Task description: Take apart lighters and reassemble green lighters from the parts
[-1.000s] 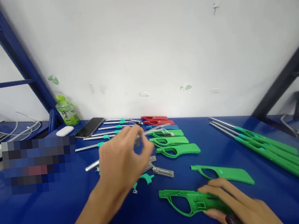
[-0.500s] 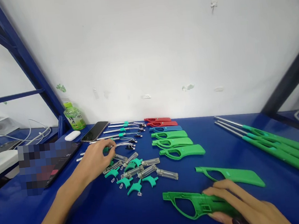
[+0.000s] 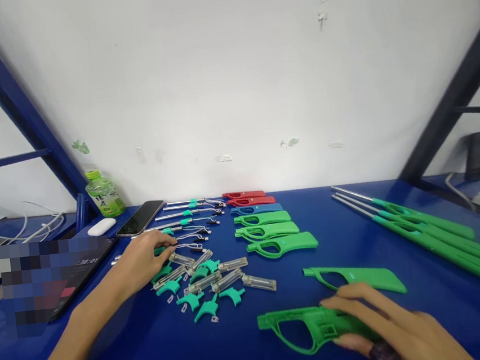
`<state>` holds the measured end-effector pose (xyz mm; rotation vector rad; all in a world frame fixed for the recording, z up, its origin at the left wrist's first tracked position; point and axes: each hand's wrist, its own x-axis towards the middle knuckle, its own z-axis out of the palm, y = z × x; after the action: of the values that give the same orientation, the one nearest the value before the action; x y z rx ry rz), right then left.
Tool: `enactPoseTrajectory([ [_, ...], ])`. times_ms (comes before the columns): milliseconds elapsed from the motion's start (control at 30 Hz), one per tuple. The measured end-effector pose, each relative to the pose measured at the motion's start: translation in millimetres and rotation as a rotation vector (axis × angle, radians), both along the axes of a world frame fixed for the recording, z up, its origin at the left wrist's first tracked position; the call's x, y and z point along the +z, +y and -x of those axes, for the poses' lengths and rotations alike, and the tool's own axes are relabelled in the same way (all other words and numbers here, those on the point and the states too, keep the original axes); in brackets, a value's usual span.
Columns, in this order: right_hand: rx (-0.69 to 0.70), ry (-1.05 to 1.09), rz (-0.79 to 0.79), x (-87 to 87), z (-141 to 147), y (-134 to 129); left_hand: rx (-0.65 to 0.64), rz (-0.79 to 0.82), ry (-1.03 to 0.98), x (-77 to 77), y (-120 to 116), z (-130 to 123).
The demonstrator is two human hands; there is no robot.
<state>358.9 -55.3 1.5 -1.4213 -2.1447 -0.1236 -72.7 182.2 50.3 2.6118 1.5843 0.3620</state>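
Note:
My right hand (image 3: 390, 324) grips a green lighter casing half (image 3: 317, 328), its ribbed inner side showing, just above the table. Another green casing half (image 3: 360, 279) lies right behind it. My left hand (image 3: 146, 260) is at the row of metal lighter tubes (image 3: 172, 225) with teal collars and white wires. Its thumb and fingers close around the collar end of the nearest tube, partly hidden by the hand. Beside these fingers lie several clear fuel tanks (image 3: 228, 280) and teal triggers (image 3: 207, 307) in a loose pile.
Red, blue and green casing halves (image 3: 272, 229) form a column in mid-table. Long green lighters (image 3: 432, 235) lie at right. Along the left are a black phone (image 3: 142, 218), a white earbud case (image 3: 102, 226), a tablet (image 3: 79, 274) and a green drink bottle (image 3: 104, 196).
The view has turned slightly right, so things appear further left. My right hand has tilted the green casing half a little; my left hand stays at the tubes.

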Motion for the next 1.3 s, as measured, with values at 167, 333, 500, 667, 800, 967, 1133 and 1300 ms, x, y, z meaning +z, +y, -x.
enactPoseTrajectory([
  [167, -0.106, -0.005, 0.076, 25.7, -39, 21, -0.015, -0.095, -0.075, -1.3, 1, 1],
  [333, -0.166, -0.015, 0.184, 40.6, -72, 38, -0.048, -0.306, -0.2, 7.1, -24, -18],
  [500, -0.148, 0.002, 0.242, 38.4, -71, 46, -0.268, -0.424, -0.294, 5.2, -79, -84],
  [667, -0.104, -0.001, 0.262, 35.8, -58, 57, -0.463, -0.51, -0.219, -14.5, -127, -148],
  [800, -0.177, 0.025, 0.223, 34.3, -64, 40, -0.495, -0.526, -0.127, -32.1, -130, -156],
  [967, -0.291, 0.072, 0.265, 20.9, -81, 12, -0.507, -0.509, -0.132, -40.4, -116, -136],
  [1133, -0.166, 0.142, 0.439, 27.2, -72, 5, -0.501, -0.529, -0.15, -41.0, -113, -126],
  [1300, -0.035, 0.137, 0.521, 37.4, -60, 3, -0.467, -0.476, -0.121, -41.8, -123, -131],
])
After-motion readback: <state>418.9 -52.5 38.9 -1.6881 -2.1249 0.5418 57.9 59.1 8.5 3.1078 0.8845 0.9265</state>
